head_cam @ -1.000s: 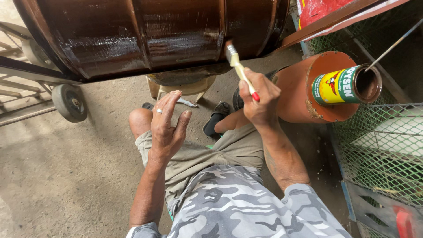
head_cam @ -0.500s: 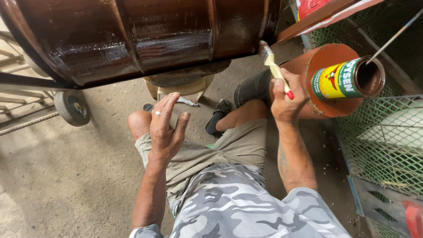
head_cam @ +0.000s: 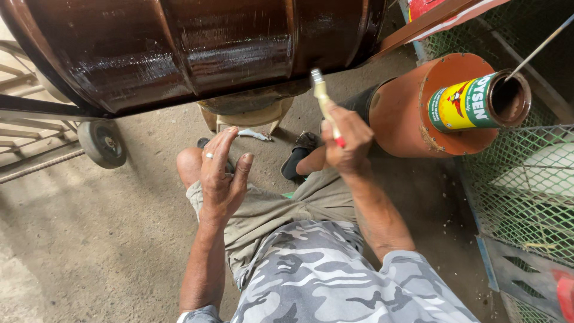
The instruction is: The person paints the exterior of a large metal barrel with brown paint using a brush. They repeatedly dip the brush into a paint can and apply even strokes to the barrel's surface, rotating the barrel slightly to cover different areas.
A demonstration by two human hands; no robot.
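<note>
Head cam — my right hand (head_cam: 347,140) grips brush (head_cam: 323,101) w/ tip at brown drum (head_cam: 197,48); left hand (head_cam: 220,176) open — resting on knee.

The left hand (head_cam: 220,179) rests flat and open-fingered on the left knee, arm straight, while the right hand (head_cam: 347,140) is raised in a closed grip, forearm bent upward.

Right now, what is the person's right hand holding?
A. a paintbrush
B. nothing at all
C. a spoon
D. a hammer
A: the right hand grips a paintbrush with a pale handle, its bristle end raised against the shiny dark brown drum, while the left hand rests open on the knee.
</note>
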